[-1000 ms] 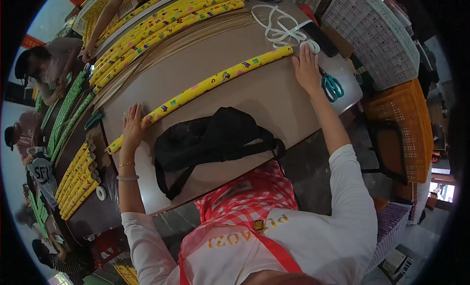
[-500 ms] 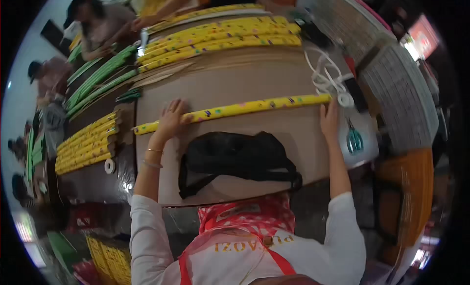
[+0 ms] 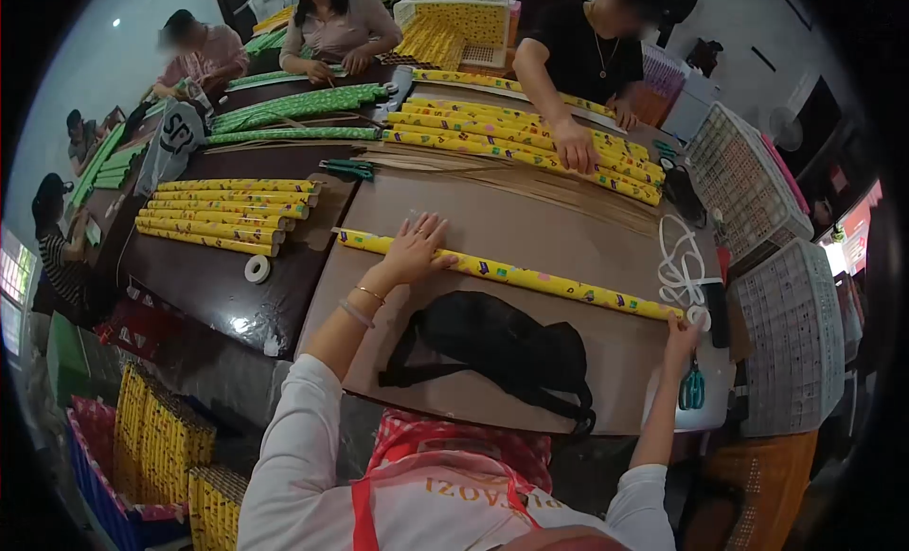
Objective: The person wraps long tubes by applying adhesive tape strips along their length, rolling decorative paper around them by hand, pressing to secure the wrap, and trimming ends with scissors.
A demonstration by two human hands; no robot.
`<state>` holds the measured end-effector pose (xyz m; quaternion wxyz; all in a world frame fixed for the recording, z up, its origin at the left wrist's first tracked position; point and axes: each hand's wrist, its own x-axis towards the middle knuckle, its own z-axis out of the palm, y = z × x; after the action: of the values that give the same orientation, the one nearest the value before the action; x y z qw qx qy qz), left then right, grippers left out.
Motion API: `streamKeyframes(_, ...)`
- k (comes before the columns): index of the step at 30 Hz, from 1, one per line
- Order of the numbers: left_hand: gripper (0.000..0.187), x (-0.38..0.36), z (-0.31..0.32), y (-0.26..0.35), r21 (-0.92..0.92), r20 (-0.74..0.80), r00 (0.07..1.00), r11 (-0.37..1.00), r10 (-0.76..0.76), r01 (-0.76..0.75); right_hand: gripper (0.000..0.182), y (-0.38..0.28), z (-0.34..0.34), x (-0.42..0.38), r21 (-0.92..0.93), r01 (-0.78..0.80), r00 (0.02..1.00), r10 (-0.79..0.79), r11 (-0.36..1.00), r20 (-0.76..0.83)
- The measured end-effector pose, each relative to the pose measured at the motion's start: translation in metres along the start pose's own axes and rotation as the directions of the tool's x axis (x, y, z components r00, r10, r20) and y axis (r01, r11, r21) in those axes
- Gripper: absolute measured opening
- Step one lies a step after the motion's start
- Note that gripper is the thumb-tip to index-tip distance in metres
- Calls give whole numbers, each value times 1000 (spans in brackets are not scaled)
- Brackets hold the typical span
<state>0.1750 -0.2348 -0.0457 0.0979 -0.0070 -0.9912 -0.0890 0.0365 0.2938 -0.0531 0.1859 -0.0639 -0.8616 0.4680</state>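
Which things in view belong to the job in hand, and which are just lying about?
In the job:
Yellow patterned roll, left hand over it, right hand at its end
Probably the white ring and teal-handled scissors near the right hand

Seemingly just lying about:
Black bag, nearer the person than the roll
White tangled strap, untouched

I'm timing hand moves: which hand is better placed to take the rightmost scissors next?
Probably the right hand: it is at the right end of the yellow roll, close to the scissors, while the left hand rests near the other end.
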Motion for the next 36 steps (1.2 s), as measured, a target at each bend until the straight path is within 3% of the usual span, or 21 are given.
streamKeyframes(2, 78, -2, 2, 1, -22, -2, 1000, 1000, 3, -3, 81, -5, -12, -5, 22, 3, 1000, -3, 1000, -27)
streamKeyframes(4, 79, -3, 6, 2, -34, -39, 999, 999, 9, -10, 78, -6, -22, -13, 12, -27, 999, 26, 1000, 47)
streamKeyframes(5, 78, 0, -1, 7, 26, 51, 999, 1000, 15, -16, 74, 21, -19, -4, -220, -16, 998, 27, 975, 49)
streamKeyframes(6, 77, 0, -2, 8, 43, 47, 999, 999, 20, -22, 69, 31, -17, -8, -380, 71, 997, -68, 922, 21)
streamKeyframes(8, 74, 0, -2, 7, 57, 50, 998, 998, 32, -35, 62, 26, -14, -18, -627, 290, 938, -344, 723, 37)
streamKeyframes(9, 72, 0, -2, 7, 51, 47, 999, 998, 27, -30, 58, -9, -9, -32, -651, 427, 873, -473, 627, 117)
streamKeyframes(11, 72, 1, -2, 5, 33, 66, 996, 998, 51, -53, 57, -10, 4, -41, -697, 620, 728, -597, 361, 338)
streamKeyframes(14, 71, 5, 0, 4, 44, 54, 997, 997, 54, -57, 60, -26, 27, -62, -588, 664, 736, -541, 461, 407)
streamKeyframes(16, 70, 5, 1, 5, 57, 56, 997, 997, 45, -48, 62, -45, 36, -72, -507, 788, 614, -511, 350, 601)
streamKeyframes(17, 70, 5, 1, 5, 54, 55, 998, 997, 44, -47, 62, -54, 43, -77, -511, 786, 616, -513, 348, 598)
streamKeyframes(19, 70, 6, 0, 4, 51, 49, 998, 998, 41, -44, 62, -69, 58, -87, -345, 903, 430, -550, 256, 716)
streamKeyframes(21, 70, 6, 0, 4, 59, 56, 998, 997, 41, -44, 61, -83, 65, -90, -283, 910, 412, -572, 304, 709)
streamKeyframes(24, 70, 4, 0, 3, 32, 53, 998, 998, 44, -46, 59, -90, 63, -87, -192, 940, 328, -585, 283, 742)
streamKeyframes(26, 70, 2, 0, 5, 53, 39, 998, 997, 46, -48, 57, -91, 55, -76, -57, 959, 215, -575, 279, 789)
streamKeyframes(27, 70, 1, 1, 5, 74, 33, 998, 996, 49, -51, 57, -90, 54, -72, -58, 960, 212, -576, 275, 789)
streamKeyframes(29, 70, 2, 3, 4, 82, 2, 999, 995, 53, -53, 55, -93, 57, -66, -18, 983, 137, -670, 181, 730)
streamKeyframes(30, 70, 1, 5, 4, 91, -22, 998, 994, 60, -57, 55, -97, 62, -68, -14, 983, 135, -668, 182, 732)
streamKeyframes(32, 70, 2, 6, 3, 82, -25, 998, 995, 60, -57, 53, -107, 77, -75, 42, 921, 280, -734, 387, 619)
streamKeyframes(36, 67, 5, 4, 2, 69, -14, 998, 996, 55, -54, 49, -99, 98, -73, 108, 923, 218, -732, 369, 645)
